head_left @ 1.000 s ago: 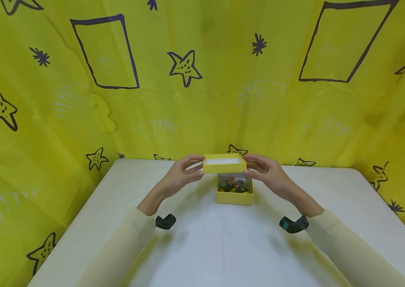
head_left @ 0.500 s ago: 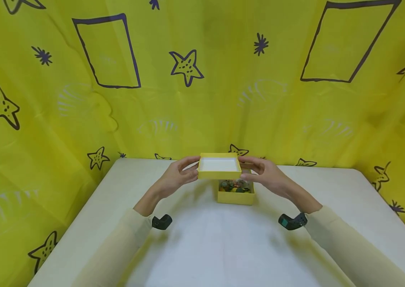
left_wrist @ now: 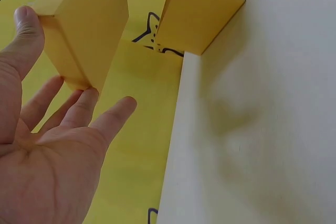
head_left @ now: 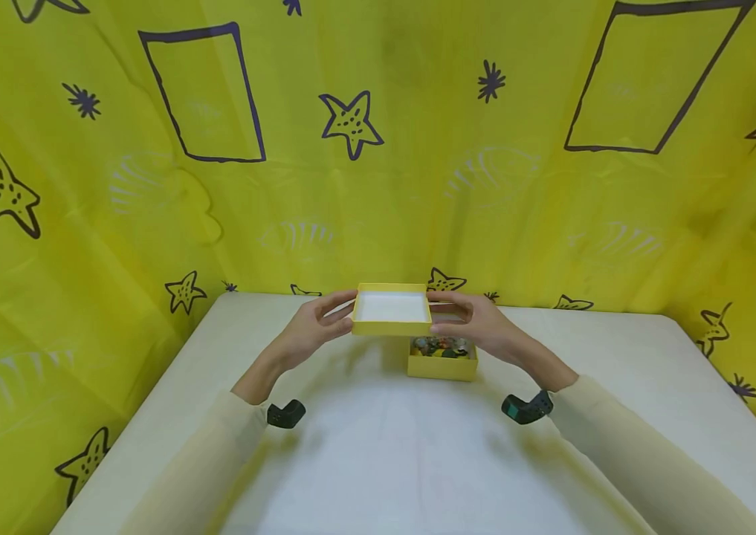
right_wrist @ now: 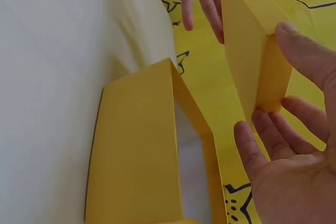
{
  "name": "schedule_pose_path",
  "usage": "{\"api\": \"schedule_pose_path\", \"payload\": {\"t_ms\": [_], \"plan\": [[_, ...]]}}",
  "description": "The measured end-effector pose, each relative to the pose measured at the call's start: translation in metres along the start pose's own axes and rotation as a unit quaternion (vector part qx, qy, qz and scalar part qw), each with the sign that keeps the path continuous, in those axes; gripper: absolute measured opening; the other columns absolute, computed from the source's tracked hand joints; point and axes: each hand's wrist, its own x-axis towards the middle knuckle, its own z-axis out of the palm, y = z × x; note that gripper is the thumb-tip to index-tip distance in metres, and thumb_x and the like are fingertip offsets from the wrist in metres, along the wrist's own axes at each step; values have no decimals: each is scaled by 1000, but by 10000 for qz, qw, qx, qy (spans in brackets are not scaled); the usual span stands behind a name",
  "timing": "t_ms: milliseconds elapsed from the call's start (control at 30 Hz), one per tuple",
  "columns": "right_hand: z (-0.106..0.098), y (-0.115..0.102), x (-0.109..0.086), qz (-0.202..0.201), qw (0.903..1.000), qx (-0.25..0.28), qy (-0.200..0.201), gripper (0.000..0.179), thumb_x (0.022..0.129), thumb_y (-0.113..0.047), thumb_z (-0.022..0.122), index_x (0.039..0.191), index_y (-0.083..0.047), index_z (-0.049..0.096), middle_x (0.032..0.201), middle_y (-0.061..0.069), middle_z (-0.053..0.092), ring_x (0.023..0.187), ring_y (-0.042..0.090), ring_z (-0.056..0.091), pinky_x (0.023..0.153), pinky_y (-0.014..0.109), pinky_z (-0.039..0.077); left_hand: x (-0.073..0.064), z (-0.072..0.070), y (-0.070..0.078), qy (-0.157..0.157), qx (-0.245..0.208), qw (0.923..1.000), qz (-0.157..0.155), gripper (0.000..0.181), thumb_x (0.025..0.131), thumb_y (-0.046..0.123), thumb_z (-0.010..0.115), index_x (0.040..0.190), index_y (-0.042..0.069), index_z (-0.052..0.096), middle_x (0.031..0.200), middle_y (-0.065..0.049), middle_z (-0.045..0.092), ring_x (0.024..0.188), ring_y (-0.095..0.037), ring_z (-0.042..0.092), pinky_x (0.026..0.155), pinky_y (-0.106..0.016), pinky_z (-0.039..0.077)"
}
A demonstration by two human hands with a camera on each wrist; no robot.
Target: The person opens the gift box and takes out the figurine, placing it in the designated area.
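Note:
A yellow box lid (head_left: 392, 328) with a white inside is held in the air, its hollow side facing up toward the head camera. At its left end my left hand (head_left: 307, 328) grips it between thumb and fingertips, which the left wrist view shows on the lid (left_wrist: 86, 35). The opposite end is pinched by my right hand (head_left: 485, 327), thumb on one edge and fingers on the other. Behind and below the lid, the yellow box (head_left: 442, 368) stands open on the table, partly hidden by the lid. Small colourful items (head_left: 441, 347) lie inside it, too small to identify.
The box rests on a white-covered table (head_left: 378, 446), toward its far side. A yellow curtain (head_left: 404, 208) with dark starfish drawings hangs right behind the table and along both sides. Dark devices are strapped at both wrists.
Both hands have carried the lid to the left, off from above the box. The lid has tilted so more of its white inside shows. The box has stayed in place.

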Motion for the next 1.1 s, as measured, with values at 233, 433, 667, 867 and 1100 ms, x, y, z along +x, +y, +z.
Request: {"api": "schedule_pose_path", "payload": {"t_ms": [233, 433, 667, 867, 1100], "plan": [[16, -1, 10, 97, 9997, -165, -140, 69, 93, -16, 78, 154, -8, 46, 152, 18, 52, 137, 35, 53, 93, 48, 58, -14, -18, 0, -10, 252, 9997, -8, 61, 101, 1, 64, 156, 0, 38, 165, -14, 32, 151, -32, 31, 107, -30, 49], [33, -3, 22, -44, 9992, -349, -201, 70, 92, -14, 79, 153, -7, 47, 156, 17, 46, 139, 38, 49, 104, 38, 54, -27, -35, 0, -21, 555, 9984, -122, 64, 99, 4, 67, 157, 3, 39, 165, -15, 32, 150, -34, 32, 106, -28, 49], [50, -3, 34, -28, 9980, -554, -300, 70, 91, -13, 80, 153, -7, 47, 158, 11, 44, 140, 38, 48, 109, 39, 50, -38, -54, -3, -71, 638, 9975, -308, 69, 99, 6, 68, 159, 3, 35, 166, -16, 28, 152, -36, 26, 105, -24, 49], [69, -3, 45, -274, 9973, -585, -350, 69, 90, -4, 79, 152, 1, 46, 159, 16, 42, 139, 36, 49, 111, 45, 48, -51, -68, -2, -122, 579, 9971, -475, 72, 99, 7, 68, 161, 3, 30, 168, -15, 23, 154, -35, 21, 105, -23, 48], [93, -3, 55, -2, 9972, -709, -240, 71, 87, -8, 83, 150, -4, 50, 157, 12, 46, 134, 30, 56, 106, 41, 52, -67, -84, -4, -112, 592, 9964, -589, 73, 99, 5, 67, 160, 0, 27, 168, -18, 20, 154, -38, 18, 105, -22, 48]]}}
